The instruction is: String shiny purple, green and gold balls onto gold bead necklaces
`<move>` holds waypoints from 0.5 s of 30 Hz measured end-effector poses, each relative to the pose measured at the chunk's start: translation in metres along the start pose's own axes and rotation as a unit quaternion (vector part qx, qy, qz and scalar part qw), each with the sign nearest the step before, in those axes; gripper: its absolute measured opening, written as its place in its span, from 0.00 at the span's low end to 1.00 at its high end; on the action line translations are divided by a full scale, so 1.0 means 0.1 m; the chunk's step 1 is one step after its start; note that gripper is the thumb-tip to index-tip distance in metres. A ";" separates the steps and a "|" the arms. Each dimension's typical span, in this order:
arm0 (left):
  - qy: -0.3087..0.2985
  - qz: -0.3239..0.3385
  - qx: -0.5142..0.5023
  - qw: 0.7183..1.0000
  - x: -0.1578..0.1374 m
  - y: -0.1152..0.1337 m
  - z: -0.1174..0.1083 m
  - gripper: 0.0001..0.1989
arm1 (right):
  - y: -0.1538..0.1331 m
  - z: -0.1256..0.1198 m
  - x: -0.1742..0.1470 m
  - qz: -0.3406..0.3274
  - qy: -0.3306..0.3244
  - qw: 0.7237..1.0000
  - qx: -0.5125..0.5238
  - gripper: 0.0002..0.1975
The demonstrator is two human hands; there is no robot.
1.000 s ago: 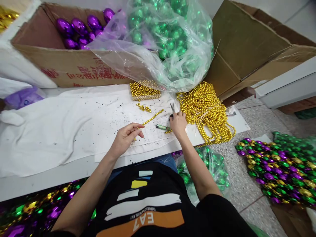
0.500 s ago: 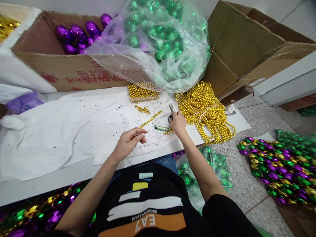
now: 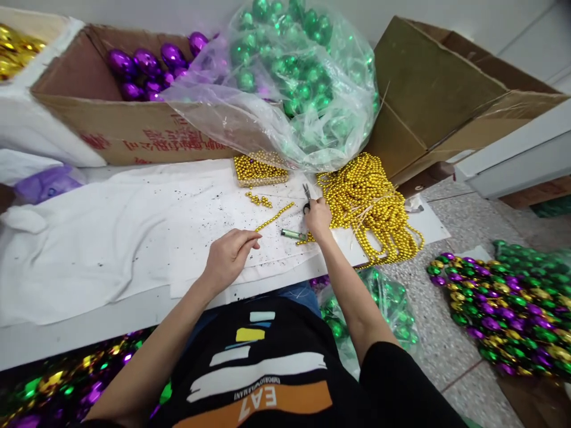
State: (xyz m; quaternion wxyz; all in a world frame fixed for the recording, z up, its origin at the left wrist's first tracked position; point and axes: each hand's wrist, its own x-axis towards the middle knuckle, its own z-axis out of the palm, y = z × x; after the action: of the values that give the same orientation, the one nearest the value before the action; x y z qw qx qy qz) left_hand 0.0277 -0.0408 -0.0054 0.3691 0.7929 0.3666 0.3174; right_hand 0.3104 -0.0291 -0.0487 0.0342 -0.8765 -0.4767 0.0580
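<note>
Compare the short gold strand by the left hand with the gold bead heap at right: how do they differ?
Size: the short strand shows as one row of beads; the heap is many strands piled.
Pose: the short strand lies nearly straight; the heap coils and loops.
Place: the short strand reaches the left hand; the heap lies by the right hand.
Shared: shiny gold beads.

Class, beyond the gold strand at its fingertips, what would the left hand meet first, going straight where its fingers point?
Probably the small green cylinder; the left hand might pass over it, since height is unclear.
</note>
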 end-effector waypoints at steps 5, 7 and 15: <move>0.020 0.021 0.041 0.999 0.06 -0.01 -0.05 0.11 | -0.08 -0.09 -0.37 -0.101 -0.033 0.986 0.129 0.19; 0.015 0.021 0.025 0.999 0.10 -0.02 -0.05 0.11 | -0.16 -0.11 -0.62 -0.202 -0.137 0.924 0.293 0.18; 0.000 -0.028 0.034 0.999 0.15 -0.05 -0.10 0.11 | 0.08 -0.36 -0.56 -0.202 -0.229 0.835 0.458 0.16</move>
State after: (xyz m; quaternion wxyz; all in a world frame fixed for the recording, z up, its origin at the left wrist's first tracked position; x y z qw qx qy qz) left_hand 0.0259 -0.0229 -0.0008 0.3507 0.7943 0.3996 0.2939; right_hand 0.2917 -0.0801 -0.0105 0.3330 -0.6063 -0.5563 0.4605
